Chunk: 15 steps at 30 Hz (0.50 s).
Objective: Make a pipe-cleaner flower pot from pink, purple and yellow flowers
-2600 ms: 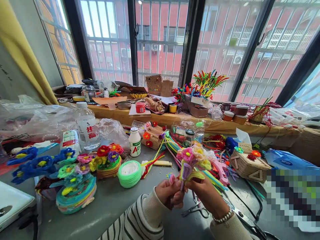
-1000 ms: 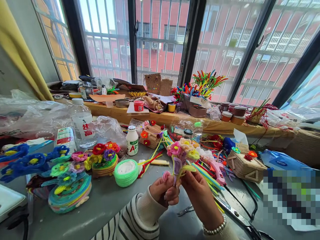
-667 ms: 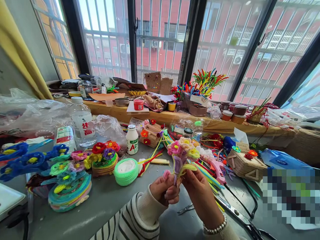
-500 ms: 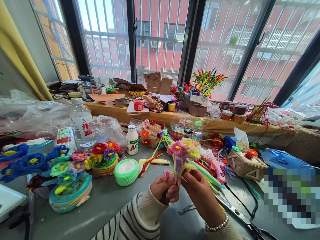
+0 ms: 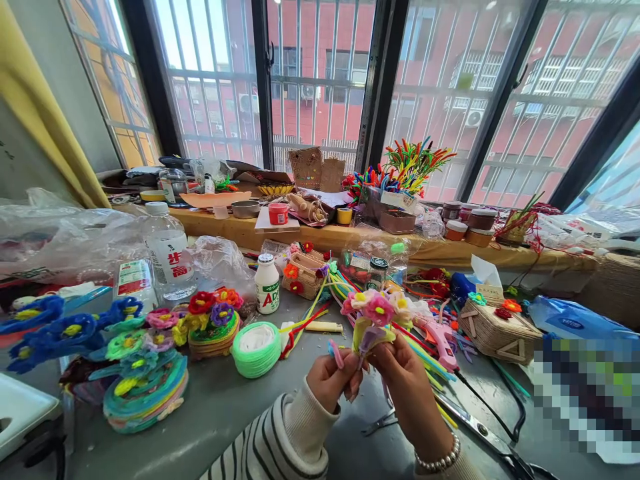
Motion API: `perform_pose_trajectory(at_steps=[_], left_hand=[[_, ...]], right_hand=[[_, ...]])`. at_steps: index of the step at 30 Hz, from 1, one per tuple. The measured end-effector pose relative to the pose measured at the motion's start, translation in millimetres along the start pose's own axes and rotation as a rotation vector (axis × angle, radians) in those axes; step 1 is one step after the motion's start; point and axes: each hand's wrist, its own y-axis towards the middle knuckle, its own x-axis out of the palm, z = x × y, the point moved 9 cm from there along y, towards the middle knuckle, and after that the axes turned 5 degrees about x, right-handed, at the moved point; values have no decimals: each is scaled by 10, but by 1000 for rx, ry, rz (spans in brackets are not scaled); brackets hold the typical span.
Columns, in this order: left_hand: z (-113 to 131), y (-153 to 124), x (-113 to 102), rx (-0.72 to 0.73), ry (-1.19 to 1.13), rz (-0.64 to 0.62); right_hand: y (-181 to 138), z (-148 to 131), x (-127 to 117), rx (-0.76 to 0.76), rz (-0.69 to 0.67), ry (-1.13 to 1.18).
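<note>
A small bouquet of pipe-cleaner flowers, pink, cream and yellow with a lilac bloom lower down, stands upright between my two hands. My left hand closes around its lower end. A curled pink and blue pipe-cleaner piece sticks up by the left thumb. My right hand, wearing a beaded bracelet, pinches the bouquet's right side at a yellow-green leaf; its fingertips are partly hidden. Below the hands lie small pliers on the grey table, and large scissors rest to the right of my right wrist.
Fuzzy flower pots stand at the left, beside a green tape-like roll. Behind are a white drink bottle and a water bottle. A pink glue gun with its cord and a twine-wrapped box are at the right.
The bouquet has turned in my hands: the pink flower now faces forward and the lilac bloom sits lower. Both hands have shifted slightly right in view.
</note>
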Motion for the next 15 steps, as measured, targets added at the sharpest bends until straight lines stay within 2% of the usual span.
perform_pose_trajectory(at_steps=[3, 6, 10, 12, 15], left_hand=[[78, -11, -42, 64, 131, 34], [99, -16, -66, 59, 138, 64], [84, -12, -114, 34, 76, 126], [71, -5, -115, 31, 69, 120], [3, 9, -73, -27, -14, 58]], right_hand=[[1, 25, 25, 47, -47, -30], [6, 5, -29, 46, -44, -122], [-7, -147, -193, -133, 96, -515], [-31, -204, -138, -244, 64, -699], [-65, -235, -30, -339, -5, -855]])
